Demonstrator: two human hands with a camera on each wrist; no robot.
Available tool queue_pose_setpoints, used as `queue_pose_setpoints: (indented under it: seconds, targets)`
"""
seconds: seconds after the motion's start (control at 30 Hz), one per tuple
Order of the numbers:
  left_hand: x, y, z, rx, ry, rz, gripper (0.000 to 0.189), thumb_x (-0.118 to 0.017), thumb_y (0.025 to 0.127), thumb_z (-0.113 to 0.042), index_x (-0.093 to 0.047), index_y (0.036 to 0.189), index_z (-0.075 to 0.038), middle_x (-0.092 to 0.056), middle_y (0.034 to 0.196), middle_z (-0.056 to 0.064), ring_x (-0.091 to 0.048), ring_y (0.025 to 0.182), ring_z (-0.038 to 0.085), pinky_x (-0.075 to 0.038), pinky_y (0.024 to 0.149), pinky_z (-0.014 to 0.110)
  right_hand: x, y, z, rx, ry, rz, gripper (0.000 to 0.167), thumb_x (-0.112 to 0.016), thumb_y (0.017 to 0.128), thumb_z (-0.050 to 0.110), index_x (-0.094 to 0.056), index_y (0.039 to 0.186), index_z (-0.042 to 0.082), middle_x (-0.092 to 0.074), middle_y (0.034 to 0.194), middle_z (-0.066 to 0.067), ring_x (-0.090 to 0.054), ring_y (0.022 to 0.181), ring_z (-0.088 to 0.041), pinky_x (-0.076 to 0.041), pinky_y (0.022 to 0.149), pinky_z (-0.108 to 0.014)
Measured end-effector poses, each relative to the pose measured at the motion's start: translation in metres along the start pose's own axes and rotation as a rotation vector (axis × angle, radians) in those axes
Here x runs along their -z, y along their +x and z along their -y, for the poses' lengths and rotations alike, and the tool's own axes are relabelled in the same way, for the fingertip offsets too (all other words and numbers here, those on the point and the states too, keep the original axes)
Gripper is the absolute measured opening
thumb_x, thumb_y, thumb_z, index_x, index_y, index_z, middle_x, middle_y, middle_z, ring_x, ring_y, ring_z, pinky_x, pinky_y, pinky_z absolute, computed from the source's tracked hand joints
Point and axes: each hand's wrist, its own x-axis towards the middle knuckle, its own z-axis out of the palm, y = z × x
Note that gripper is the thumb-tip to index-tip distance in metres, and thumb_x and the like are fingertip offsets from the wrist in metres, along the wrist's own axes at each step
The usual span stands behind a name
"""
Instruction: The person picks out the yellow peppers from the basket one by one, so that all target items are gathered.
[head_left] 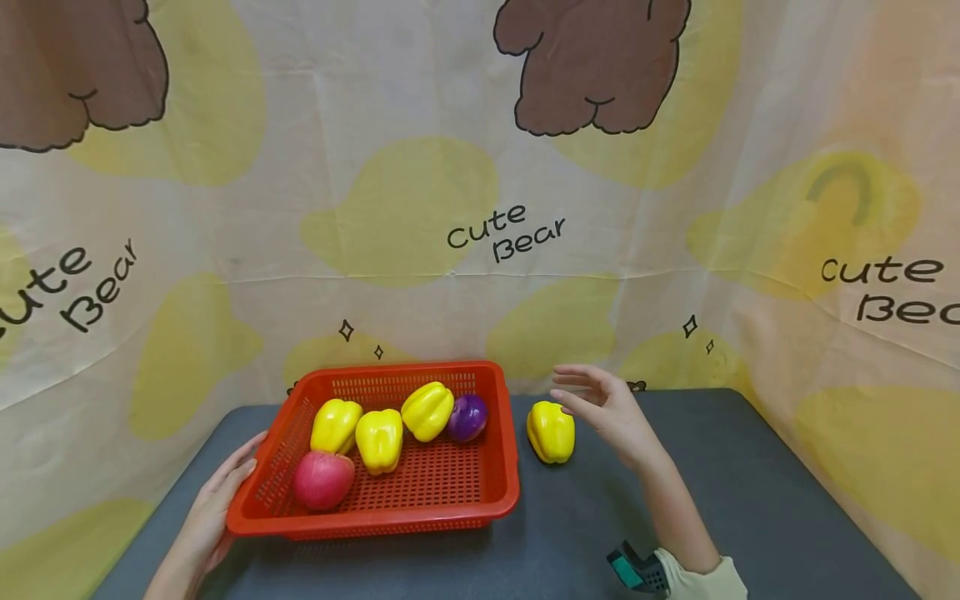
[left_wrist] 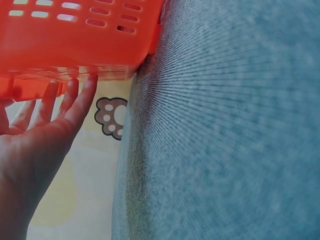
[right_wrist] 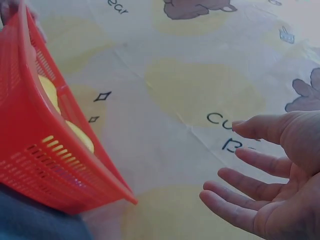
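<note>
Fingers nearly straight, the person's left hand (head_left: 213,500) is touching the outer left end of a red, rectangular, perforated plastic basket (head_left: 375,523), while the right hand (head_left: 607,410) is hovering with thumb and fingers spread, gently bent and holding nothing. Just beside and below that right hand, a glossy yellow, lobed bell pepper (head_left: 552,435) is resting on the dark grey table (head_left: 570,517), to the right of the basket. Its even shine is suggesting a light, stiff imitation with a rather slippery skin, so it is probably asking for little force; the wide upper shoulders, with thumb and fingers on opposite sides, are looking like the surest hold, since the lower lobes are narrowing. Inside the basket, whose thin walls are probably flexing easily, three similar yellow peppers (head_left: 379,442) are lying alongside a pinkish-red, apple-like fruit (head_left: 324,482) and a shiny purple, round piece (head_left: 468,418). Farther out, a pale cloth printed with bears (head_left: 397,200) is hanging behind the table.
</note>
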Motion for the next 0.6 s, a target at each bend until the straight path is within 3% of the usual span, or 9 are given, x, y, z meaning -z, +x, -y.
queue_pose_setpoints:
  seconds: [0.27, 0.6]
  targets:
    - [-0.001, 0.000, -0.001, -0.007, 0.000, -0.001, 0.043, -0.036, 0.117, -0.018, -0.060, 0.142, -0.043, -0.070, 0.125, -0.016, -0.075, 0.104, 0.011, -0.065, 0.079, 0.035, -0.008, 0.000, 0.003, 0.057, 0.016, 0.026, 0.044, -0.069, 0.103, 0.012, -0.058, 0.143, -0.003, -0.062, 0.140, -0.026, -0.066, 0.122, -0.042, -0.058, 0.101, -0.047]
    - [-0.002, 0.000, -0.002, -0.002, 0.014, -0.009, 0.041, -0.038, 0.117, -0.020, -0.060, 0.143, -0.043, -0.069, 0.128, -0.020, -0.074, 0.107, 0.009, -0.065, 0.081, 0.034, -0.024, 0.004, 0.003, 0.056, 0.021, 0.067, 0.043, -0.071, 0.102, 0.013, -0.060, 0.141, -0.002, -0.064, 0.140, -0.024, -0.067, 0.122, -0.038, -0.061, 0.096, -0.033]
